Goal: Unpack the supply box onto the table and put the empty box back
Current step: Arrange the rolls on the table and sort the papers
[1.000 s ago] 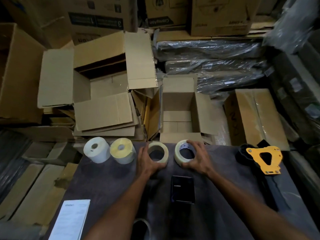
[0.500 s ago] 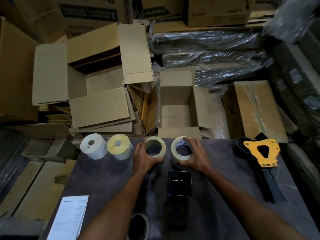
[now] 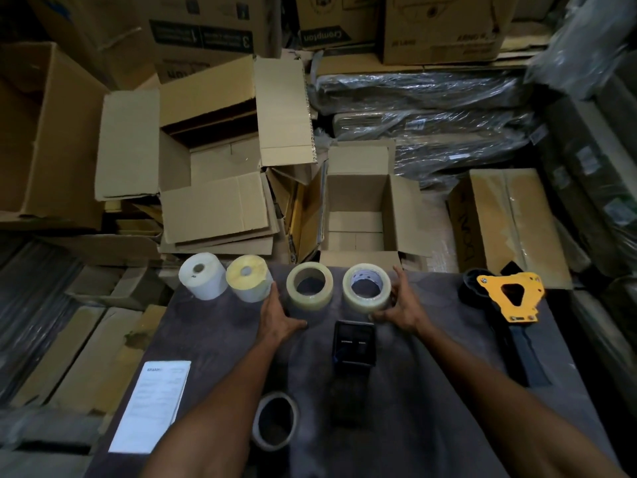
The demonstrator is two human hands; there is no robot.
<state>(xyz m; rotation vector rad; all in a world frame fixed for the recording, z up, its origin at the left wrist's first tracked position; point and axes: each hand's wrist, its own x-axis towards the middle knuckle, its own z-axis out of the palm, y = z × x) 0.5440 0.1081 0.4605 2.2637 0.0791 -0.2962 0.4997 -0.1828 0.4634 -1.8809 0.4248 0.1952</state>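
Lining up the two tape rolls at the table's far edge

Our left hand (image 3: 277, 317) lies open beside the left tape roll (image 3: 309, 285), fingers spread and gripping nothing; our right hand (image 3: 401, 310) cups the right tape roll (image 3: 366, 288) loosely rather than clamping it. Both rolls stand just in front of the supply box (image 3: 358, 215), which sits open and looks empty just beyond the table (image 3: 431, 391). We should nudge each roll by its outer wall, keep it clear of the edge, then reach for the box.
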